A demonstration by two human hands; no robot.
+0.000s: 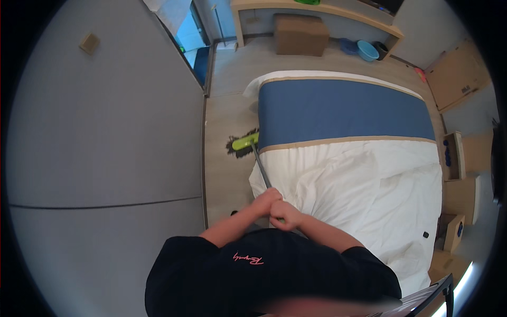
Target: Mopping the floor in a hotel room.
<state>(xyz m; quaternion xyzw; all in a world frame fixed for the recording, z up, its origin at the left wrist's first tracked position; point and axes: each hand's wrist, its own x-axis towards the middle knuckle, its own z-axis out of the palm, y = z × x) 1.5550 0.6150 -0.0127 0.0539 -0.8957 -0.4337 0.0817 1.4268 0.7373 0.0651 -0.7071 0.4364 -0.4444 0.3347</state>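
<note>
A dust mop with a lime-green head and dark fringe (244, 142) lies flat on the wooden floor beside the bed, its right end at the bed's edge. Its grey handle (262, 168) slants back towards me. My left hand (268, 201) is closed around the handle, farther forward. My right hand (286, 215) grips near the handle's end, against the left hand; a bit of green shows under it. Beside the mop, the bed has a white sheet (336, 174) with creases and a blue runner (344, 109) edged in tan.
A grey wall (119, 119) bounds the floor strip on the left, with a doorway ahead. Beyond the bed stand a brown box (301, 35), a light-blue basin (367, 50) and a wooden desk (336, 8). Open drawers (455, 156) are at the right. A small black object (425, 234) lies on the sheet.
</note>
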